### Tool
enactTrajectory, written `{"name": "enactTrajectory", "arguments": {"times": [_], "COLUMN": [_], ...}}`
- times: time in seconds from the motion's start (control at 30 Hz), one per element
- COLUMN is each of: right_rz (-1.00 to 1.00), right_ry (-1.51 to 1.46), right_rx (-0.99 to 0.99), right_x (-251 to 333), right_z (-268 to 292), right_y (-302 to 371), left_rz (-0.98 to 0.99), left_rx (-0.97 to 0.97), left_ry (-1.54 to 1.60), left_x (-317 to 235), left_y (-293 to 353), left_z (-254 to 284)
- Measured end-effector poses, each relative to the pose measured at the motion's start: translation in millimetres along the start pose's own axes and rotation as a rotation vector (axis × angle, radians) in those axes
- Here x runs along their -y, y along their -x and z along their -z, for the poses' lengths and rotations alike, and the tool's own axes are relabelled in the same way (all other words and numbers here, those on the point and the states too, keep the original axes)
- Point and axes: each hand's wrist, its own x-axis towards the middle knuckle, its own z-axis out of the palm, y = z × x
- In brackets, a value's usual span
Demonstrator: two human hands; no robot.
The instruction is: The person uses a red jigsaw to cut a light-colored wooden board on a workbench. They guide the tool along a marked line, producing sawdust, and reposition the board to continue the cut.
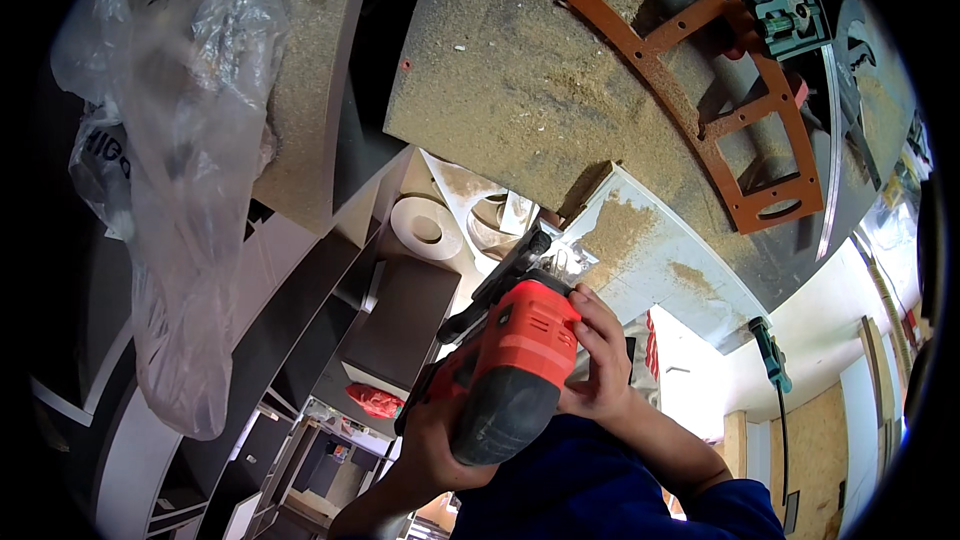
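Note:
A red and black cordless jigsaw (535,335) is held in front of my body, its front end at the near edge of a white panel (690,290). My left hand (435,445) wraps around its rear, beside the black end, with most fingers hidden beneath. From the other side, my right hand (600,355) grips the red body near the front, fingers bent along it. The blade and the cut line cannot be made out. Sawdust lies in patches on the white panel, which rests against the grey worktable (480,70).
An orange-brown template (760,112) with square openings lies on the dusty table, near a green clamp (795,25). Another green clamp (770,355) hangs at the panel's right corner. Clear plastic sheeting (190,190) drapes at the left. Below are a white ring (428,228) and dark cabinets.

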Motion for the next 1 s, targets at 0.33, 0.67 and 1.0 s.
{"name": "enactTrajectory", "arguments": {"times": [0.33,0.67,1.0], "right_rz": [-0.003,-0.002,-0.004], "right_ry": [-0.004,0.015,0.009], "right_rx": [-0.012,-0.017,-0.022], "right_x": [0.9,0.5,-0.8], "right_z": [1.6,4.3,6.0], "right_y": [-3.6,-6.3,-6.3], "left_rz": [-0.012,-0.034,-0.054], "left_rx": [-0.013,-0.018,-0.014], "left_ry": [0.005,-0.042,-0.102], "left_x": [-5.8,-2.7,-4.5], "left_y": [-3.2,-4.3,-3.7], "left_z": [-1.8,-3.1,-2.5]}}
